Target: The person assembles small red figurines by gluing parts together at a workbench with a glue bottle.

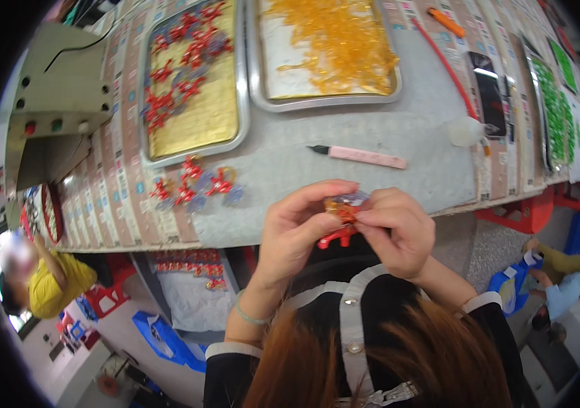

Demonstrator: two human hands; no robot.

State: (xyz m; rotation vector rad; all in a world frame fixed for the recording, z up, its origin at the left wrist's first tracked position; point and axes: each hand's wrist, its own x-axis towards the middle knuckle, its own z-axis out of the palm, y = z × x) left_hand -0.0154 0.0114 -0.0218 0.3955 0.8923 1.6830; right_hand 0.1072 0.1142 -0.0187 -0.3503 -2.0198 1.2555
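Between both hands, just past the table's front edge, is a small plastic figure (334, 237) with red, orange and clear parts. My left hand (303, 228) is closed round its left side, thumb and fingers pinching it. On the other side my right hand (399, 228) pinches it with thumb and forefinger. The fingers hide part of the figure. Several similar red and clear figures (186, 194) lie loose on the table to the left. Beyond the hands rests a pink pen-like tool (368, 157) with a black tip.
Behind stand a metal tray (241, 129) of red figures and another tray (327, 103) of orange pieces. A phone (487, 95), a red tube (445, 64), an orange cutter (446, 22) and green pieces (552, 112) lie right. A machine (58, 102) stands left. An open drawer (188, 299) sits below; other people work both sides.
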